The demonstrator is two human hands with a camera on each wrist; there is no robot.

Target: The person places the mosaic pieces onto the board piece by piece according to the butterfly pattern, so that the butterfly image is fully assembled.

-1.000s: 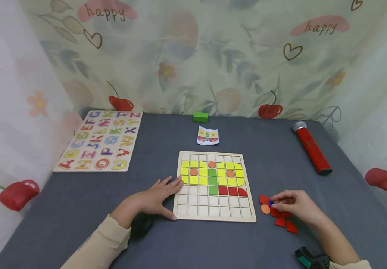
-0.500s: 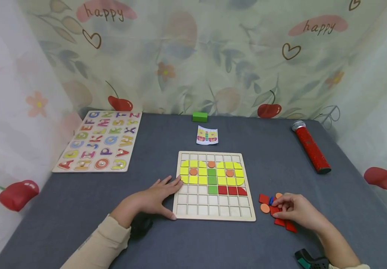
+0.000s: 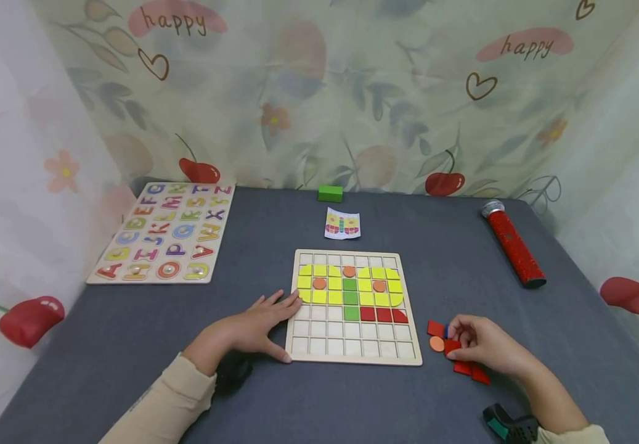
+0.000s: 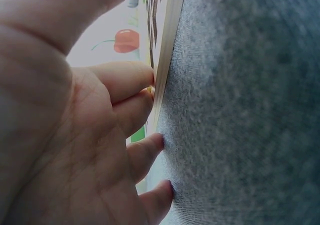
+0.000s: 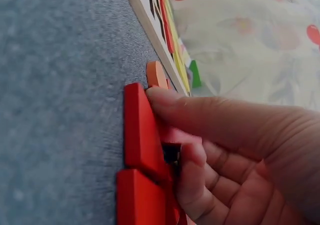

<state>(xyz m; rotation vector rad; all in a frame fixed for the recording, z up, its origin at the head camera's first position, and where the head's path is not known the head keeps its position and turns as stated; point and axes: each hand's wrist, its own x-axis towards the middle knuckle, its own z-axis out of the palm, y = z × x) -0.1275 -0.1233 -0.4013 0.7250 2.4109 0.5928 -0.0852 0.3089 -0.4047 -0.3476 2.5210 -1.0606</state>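
Note:
My left hand (image 3: pixel 255 327) lies with fingers spread against the left edge of a wooden grid board (image 3: pixel 336 347). Yellow (image 3: pixel 334 297), orange, green (image 3: pixel 350 298) and red (image 3: pixel 384 316) tiles fill part of its grid; the lower left cells are bare. Right of the board, my right hand (image 3: pixel 482 345) pinches a red tile (image 5: pixel 180 135) between thumb and finger, low over a small pile. Around it lie an orange disc (image 3: pixel 436 344), a red square tile (image 3: pixel 435 328), a blue piece (image 3: pixel 445 332) and more red tiles (image 3: pixel 461 368). My fingers hide part of the pile.
A small card with a butterfly pattern (image 3: pixel 342 223) lies behind the board, with a green block (image 3: pixel 330 193) farther back. An alphabet board (image 3: pixel 158 234) is at the left. A red microphone (image 3: pixel 513 246) lies at the right. Patterned cloth (image 3: pixel 308 111) encloses the table.
My right hand has shifted slightly within the pile and its fingers have closed on a red tile. An orange disc visible half a second ago is now covered. My left hand has stayed still.

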